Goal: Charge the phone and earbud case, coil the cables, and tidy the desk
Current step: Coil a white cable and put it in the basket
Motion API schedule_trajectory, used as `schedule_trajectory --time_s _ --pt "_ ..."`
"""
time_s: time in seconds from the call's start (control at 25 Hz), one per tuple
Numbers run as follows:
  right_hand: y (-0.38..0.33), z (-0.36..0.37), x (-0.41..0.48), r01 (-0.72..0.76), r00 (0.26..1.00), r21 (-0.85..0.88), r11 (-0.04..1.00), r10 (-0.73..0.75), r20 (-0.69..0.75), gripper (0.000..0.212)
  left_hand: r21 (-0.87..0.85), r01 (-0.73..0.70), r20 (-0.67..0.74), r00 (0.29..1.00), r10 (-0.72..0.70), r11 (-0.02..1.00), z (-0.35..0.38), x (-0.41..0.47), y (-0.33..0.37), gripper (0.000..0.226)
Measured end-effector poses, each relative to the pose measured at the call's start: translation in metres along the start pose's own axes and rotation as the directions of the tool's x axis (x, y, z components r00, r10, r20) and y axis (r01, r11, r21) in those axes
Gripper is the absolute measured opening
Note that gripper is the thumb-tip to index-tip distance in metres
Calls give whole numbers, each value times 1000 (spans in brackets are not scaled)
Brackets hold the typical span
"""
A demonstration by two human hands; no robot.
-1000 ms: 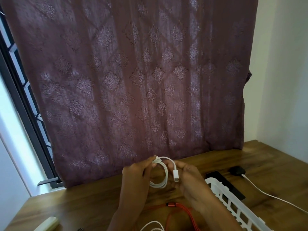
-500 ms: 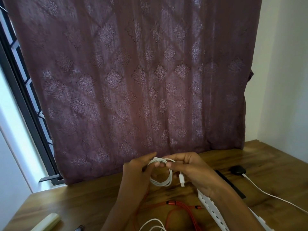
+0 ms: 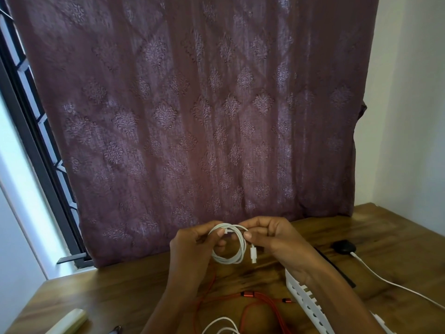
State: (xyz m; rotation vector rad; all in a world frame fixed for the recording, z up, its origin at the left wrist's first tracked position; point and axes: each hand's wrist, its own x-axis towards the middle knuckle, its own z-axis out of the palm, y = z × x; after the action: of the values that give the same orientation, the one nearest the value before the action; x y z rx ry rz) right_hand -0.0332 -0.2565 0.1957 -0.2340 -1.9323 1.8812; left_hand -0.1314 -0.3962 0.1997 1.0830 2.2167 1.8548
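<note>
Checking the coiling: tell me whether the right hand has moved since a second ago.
Yes. The right hand has come up over the white cable coil toward the left hand, away from the white basket, which it overlapped before.

- The right forearm (image 3: 320, 285) covers part of the basket (image 3: 310, 302), whose near end runs off the bottom edge at 5 o'clock.
- The phone (image 3: 337, 268) shows only as a dark strip past the wrist.
- A white cable (image 3: 395, 285) leaves at 4 o'clock.
- Red cable (image 3: 262, 307) and white loops (image 3: 221, 327) are cut at 6 o'clock.
- A pale object (image 3: 69, 321) at 7 o'clock is cut off, unidentifiable.
</note>
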Motion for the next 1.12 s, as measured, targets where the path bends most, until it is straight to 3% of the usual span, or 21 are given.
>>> schedule_trajectory --time_s 0.12,0.28,0.32,0.44,0.6,0.96,1.04,1.12 --pt "-1 2 -2 -1 1000 31 1000 2 -28 17 -80 49 13 999 -48 996 1 0 0 19" --pt "-1 3 2 111 936 -399 910 -230 -264 10 -143 83 -41 995 -90 986 4 -2 2 23" --pt "-1 5 3 108 924 -399 911 -240 -297 8 -160 83 -57 994 -93 984 5 -3 3 25" --pt "-2 12 1 78 947 -249 965 -150 -285 7 -157 67 -108 991 -85 985 10 -6 8 23" --pt "-5 14 0 -109 986 35 993 112 -123 19 -42 -31 -135 991 25 999 9 -8 17 31" --pt "-16 13 3 -369 929 444 816 336 155 28 168 -168 -243 948 206 971 12 3 -3 15" --pt "-14 15 3 -343 939 407 847 321 124 27 197 -178 -263 938 227 964 13 5 -6 14" --pt "-9 21 1 -239 971 195 951 238 29 18 185 -171 -266 939 217 968 15 6 -6 15"
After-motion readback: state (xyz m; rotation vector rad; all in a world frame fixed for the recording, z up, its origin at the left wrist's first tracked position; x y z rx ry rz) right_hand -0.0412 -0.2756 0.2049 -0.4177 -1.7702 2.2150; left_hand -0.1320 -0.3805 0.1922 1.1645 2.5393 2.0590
